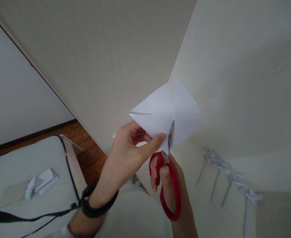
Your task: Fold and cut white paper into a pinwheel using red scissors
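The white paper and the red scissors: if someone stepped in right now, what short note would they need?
Left hand: pinches the white paper at its lower edge, held up in the air.
Right hand: fingers through the red scissors, blades pointing up into the paper's bottom edge.
Done: one slit shows on the paper's left side; the scissors are partway into another near the middle.
Left: this cut is not finished.
Nearby: a row of finished paper pinwheels lies to the right; folded paper scraps lie on the cushion to the left.
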`<control>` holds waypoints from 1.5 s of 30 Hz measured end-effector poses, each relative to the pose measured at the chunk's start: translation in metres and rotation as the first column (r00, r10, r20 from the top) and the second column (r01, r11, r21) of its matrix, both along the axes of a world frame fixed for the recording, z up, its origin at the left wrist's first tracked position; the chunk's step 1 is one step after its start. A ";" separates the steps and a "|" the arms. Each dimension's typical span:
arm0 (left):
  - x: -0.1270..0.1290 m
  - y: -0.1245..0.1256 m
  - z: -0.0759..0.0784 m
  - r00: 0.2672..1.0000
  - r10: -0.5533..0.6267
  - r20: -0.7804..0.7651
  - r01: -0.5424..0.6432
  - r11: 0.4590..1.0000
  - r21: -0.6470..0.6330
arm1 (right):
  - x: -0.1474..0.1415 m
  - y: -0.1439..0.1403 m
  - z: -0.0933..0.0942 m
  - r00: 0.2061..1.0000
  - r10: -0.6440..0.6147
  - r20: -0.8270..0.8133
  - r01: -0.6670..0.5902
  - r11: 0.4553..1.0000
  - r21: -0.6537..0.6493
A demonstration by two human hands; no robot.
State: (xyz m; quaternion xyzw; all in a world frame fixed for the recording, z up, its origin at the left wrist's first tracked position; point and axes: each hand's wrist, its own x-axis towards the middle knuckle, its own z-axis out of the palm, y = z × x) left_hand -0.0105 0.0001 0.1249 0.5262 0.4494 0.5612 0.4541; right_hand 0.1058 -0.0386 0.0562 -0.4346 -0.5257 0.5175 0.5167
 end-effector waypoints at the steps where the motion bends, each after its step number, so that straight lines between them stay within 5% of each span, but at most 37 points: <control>1: 0.000 0.000 0.000 1.000 -0.003 0.003 0.003 1.000 0.003 | 0.001 0.000 -0.001 1.000 -0.002 0.010 0.002 1.000 -0.005; 45: 0.002 -0.001 0.000 0.997 0.019 0.076 -0.020 1.000 0.006 | -0.008 -0.001 0.006 0.999 0.012 -0.042 -0.012 1.000 0.007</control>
